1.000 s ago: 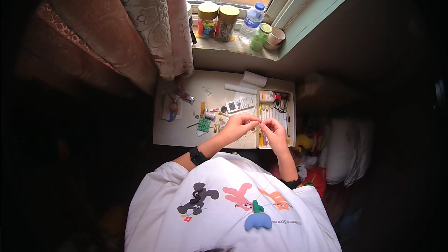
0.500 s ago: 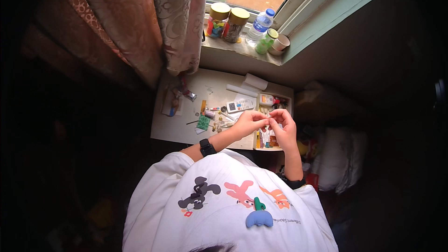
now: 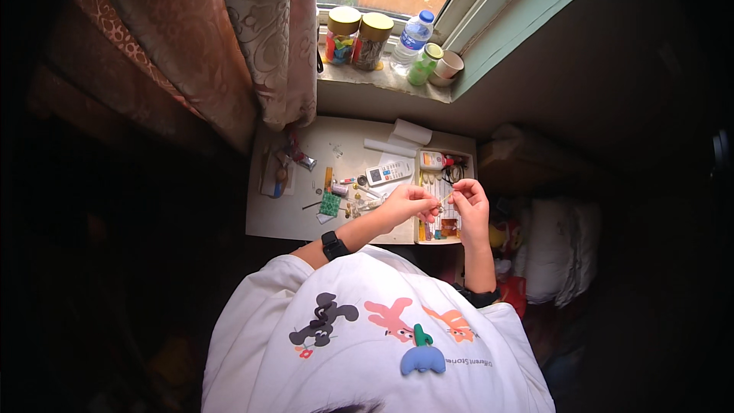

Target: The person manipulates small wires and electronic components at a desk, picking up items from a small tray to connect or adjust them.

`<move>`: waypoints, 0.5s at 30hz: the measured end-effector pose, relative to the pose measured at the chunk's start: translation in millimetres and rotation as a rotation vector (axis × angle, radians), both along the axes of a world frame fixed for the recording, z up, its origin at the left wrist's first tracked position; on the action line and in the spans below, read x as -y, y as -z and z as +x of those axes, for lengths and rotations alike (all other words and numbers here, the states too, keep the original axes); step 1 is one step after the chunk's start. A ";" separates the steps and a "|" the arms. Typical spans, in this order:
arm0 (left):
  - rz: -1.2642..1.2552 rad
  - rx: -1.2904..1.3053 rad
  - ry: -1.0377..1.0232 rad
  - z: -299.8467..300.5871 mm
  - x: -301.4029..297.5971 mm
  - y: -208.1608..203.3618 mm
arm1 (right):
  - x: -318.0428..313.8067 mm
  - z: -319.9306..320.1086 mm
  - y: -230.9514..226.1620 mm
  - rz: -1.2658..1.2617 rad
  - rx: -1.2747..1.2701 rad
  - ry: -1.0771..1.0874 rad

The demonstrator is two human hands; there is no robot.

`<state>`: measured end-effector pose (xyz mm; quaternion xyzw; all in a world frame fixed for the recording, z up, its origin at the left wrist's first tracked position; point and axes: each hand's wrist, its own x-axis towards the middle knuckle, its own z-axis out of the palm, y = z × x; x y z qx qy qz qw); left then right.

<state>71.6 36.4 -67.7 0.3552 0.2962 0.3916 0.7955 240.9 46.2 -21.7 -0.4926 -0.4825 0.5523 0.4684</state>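
Both my hands are raised over the right part of the white tabletop (image 3: 283, 218), in front of a shallow white tray (image 3: 472, 162). My left hand (image 3: 414, 205) pinches something tiny between thumb and fingertips; it is too small to name. A little to its right, my right hand (image 3: 470, 203) is closed in a pinch as well, and a thin light strand or stick seems to run between the two hands. Below my fingers the tray holds a white bottle with a red tip (image 3: 434, 160), dark cords (image 3: 456, 172) and small coloured pieces.
Left of my hands lie a white remote control (image 3: 389, 173), a green square board (image 3: 330, 203) and small loose parts. Paper rolls (image 3: 411, 131) rest at the back. On the windowsill stand two lidded jars (image 3: 372, 40), a water bottle (image 3: 413, 42) and a green jar (image 3: 425, 66). A curtain (image 3: 264, 46) hangs at left.
My hands have drawn apart; their fingertips were together before. The right hand has shifted slightly to the right. The whole view has also moved a little.
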 end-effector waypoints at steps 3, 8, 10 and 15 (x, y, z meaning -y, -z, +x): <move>-0.011 -0.015 -0.021 0.8 0.6 4.4 | 1.2 3.4 1.7 -0.034 -0.007 -0.010; -0.069 -0.008 -0.127 4.0 1.6 13.1 | 4.2 10.0 10.2 -0.156 -0.132 0.009; -0.077 0.006 -0.140 5.5 3.0 18.8 | 5.3 13.9 12.8 -0.189 -0.230 -0.015; -0.132 0.015 -0.164 7.7 4.8 22.6 | 10.5 15.6 17.9 -0.262 -0.377 0.030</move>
